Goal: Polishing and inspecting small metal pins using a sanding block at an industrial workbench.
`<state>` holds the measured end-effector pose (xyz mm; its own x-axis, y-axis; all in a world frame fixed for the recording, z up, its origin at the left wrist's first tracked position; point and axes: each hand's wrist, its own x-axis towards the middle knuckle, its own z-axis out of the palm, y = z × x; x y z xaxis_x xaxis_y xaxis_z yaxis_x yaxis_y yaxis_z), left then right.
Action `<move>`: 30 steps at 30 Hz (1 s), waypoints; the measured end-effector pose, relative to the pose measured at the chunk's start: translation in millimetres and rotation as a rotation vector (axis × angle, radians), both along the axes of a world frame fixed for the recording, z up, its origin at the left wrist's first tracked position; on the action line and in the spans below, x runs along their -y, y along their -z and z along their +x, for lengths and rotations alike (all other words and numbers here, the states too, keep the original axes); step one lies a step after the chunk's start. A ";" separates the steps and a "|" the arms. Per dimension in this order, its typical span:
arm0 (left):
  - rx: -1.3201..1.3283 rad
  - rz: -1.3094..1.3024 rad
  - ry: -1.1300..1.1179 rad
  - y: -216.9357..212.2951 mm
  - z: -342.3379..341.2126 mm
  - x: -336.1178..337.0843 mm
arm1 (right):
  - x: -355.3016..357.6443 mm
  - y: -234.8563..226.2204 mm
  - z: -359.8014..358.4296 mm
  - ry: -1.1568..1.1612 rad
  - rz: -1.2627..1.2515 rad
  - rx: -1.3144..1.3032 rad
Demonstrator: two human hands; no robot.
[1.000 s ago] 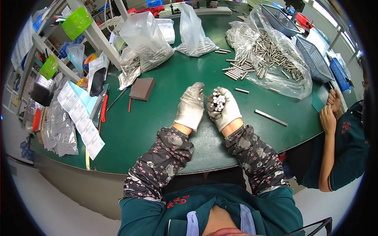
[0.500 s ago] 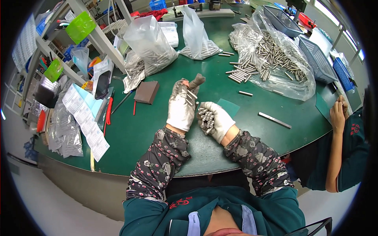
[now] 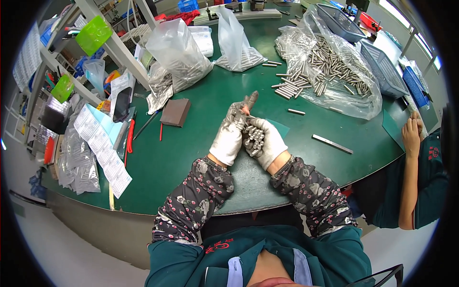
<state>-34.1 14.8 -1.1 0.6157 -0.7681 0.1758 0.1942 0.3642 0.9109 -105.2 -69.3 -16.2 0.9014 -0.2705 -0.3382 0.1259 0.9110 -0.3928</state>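
A bundle of short metal pins (image 3: pixel 254 140) is gripped in my right hand (image 3: pixel 271 144), with the pins' round ends facing up. White work gloves with greyed fingers cover both hands. My left hand (image 3: pixel 229 136) presses against the bundle from the left, its fingers curled and one finger pointing away from me. What lies between the left fingers is hidden. Under the right hand a green sheet (image 3: pixel 278 128) lies on the green table (image 3: pixel 191 162). A single pin (image 3: pixel 296 112) and a flat metal bar (image 3: pixel 333 144) rest to the right of my hands.
An opened plastic bag (image 3: pixel 370 103) spills many pins at the back right, beside grey baskets (image 3: pixel 382 67). Two bags of pins (image 3: pixel 186 67) stand at the back left. A brown block (image 3: pixel 175 112), red-handled tool (image 3: pixel 131 136) and papers (image 3: pixel 103 148) lie left. A co-worker's hand (image 3: pixel 410 136) rests at right.
My left hand has moved right and met the bundle in my right hand. The pins seen in the left fingers before are now hidden. The right hand has shifted slightly.
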 end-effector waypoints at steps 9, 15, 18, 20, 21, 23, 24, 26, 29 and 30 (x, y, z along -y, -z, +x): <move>0.853 0.021 -0.127 6.7 -3.5 3.1 | -10.2 -16.0 -1.7 0.095 -0.016 0.095; 1.146 0.096 -0.254 0.7 5.8 5.8 | 8.4 -7.1 -4.0 -0.023 0.034 0.072; 1.127 0.073 -0.291 1.0 5.4 4.9 | 18.0 -3.7 -7.7 -0.104 0.054 0.137; 1.088 0.048 -0.291 3.6 4.6 4.3 | 15.1 -9.5 -8.8 -0.092 -0.020 0.152; 1.082 0.033 -0.301 8.0 4.7 5.7 | 15.5 -5.0 -6.5 -0.097 -0.022 0.151; 1.070 0.010 -0.307 10.5 4.8 7.7 | 17.7 4.2 -3.6 -0.096 0.008 0.157; 1.155 0.033 -0.339 11.5 6.5 8.7 | 21.1 7.3 -4.6 -0.095 0.005 0.153; 1.233 0.060 -0.378 10.8 5.6 8.6 | 25.5 4.6 -5.8 -0.163 0.027 0.187; 1.033 0.188 -0.360 11.7 0.1 10.4 | 22.3 -5.9 -2.2 -0.013 -0.174 0.030; 1.092 0.251 -0.507 13.6 -1.7 11.2 | 18.0 -9.8 -1.5 0.119 -0.164 -0.004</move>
